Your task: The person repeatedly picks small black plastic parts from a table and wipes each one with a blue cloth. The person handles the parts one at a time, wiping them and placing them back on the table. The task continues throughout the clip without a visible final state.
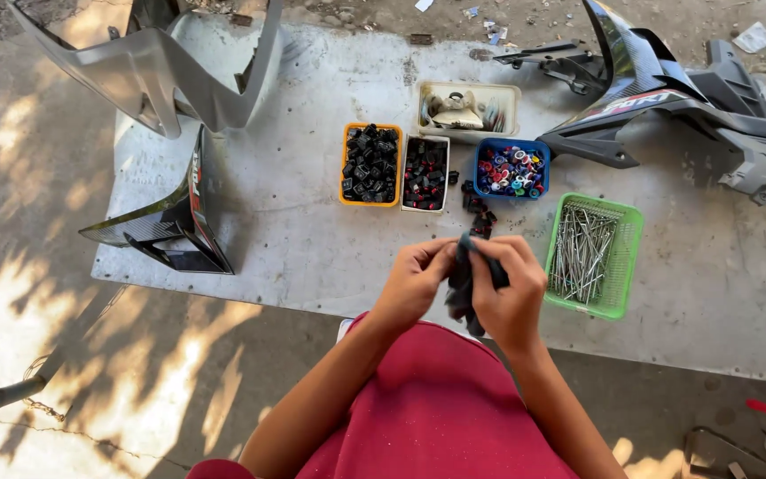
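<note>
Both my hands meet over the near edge of a grey sheet [312, 239] laid on the ground. My left hand [414, 279] pinches the top of a small black part [461, 282], and my right hand [509, 288] is wrapped around the same part. A short row of similar black pieces [479, 211] lies on the sheet just beyond my fingers. Behind them stand an orange tray [371, 164] and a white tray [425, 173], both full of black pieces, and a blue tray [511, 168] of coloured pieces.
A green basket [594, 255] of long metal pins sits right of my hands. A cream tub [469, 108] holds odd parts at the back. Motorcycle body panels lie at the left [166, 226], back left [161, 71] and back right [667, 98]. Bare ground surrounds the sheet.
</note>
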